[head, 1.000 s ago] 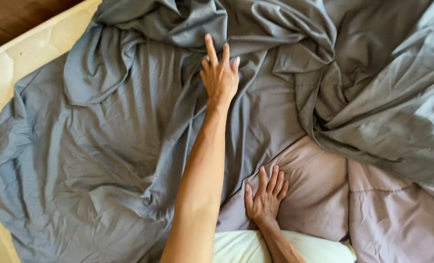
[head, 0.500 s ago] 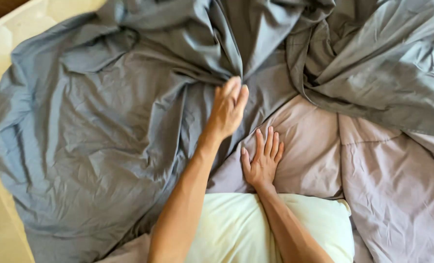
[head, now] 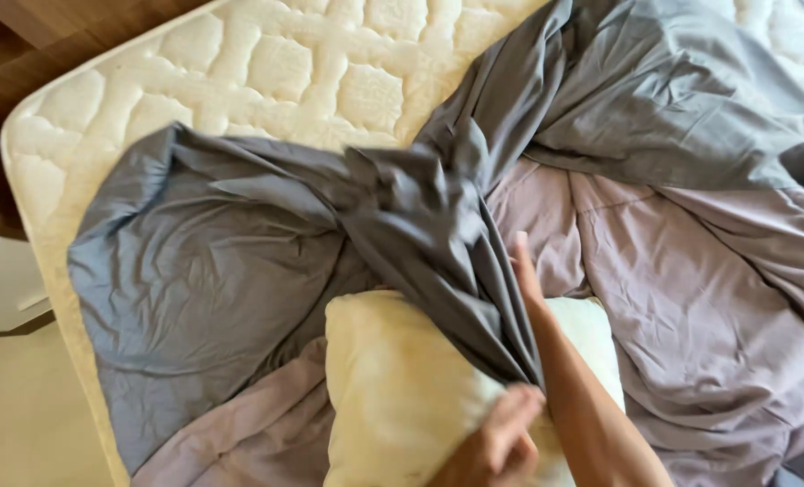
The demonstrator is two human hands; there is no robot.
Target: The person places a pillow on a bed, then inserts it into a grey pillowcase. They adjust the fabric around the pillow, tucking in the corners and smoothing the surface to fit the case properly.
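Since my left grip (head: 496, 442) has the gray sheet (head: 420, 225) bunched tight over the pillow (head: 393, 397) and my right hand (head: 523, 271) lies flat, a hard yank could drag that pillow off the mattress (head: 266, 72).

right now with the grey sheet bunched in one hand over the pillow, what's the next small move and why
Probably keep drawing the crumpled grey cotton sheet toward you with the left hand, since it is gathered into a tight twist there and lies across the pale yellow pillow. The right hand rests flat by the mauve quilted comforter.
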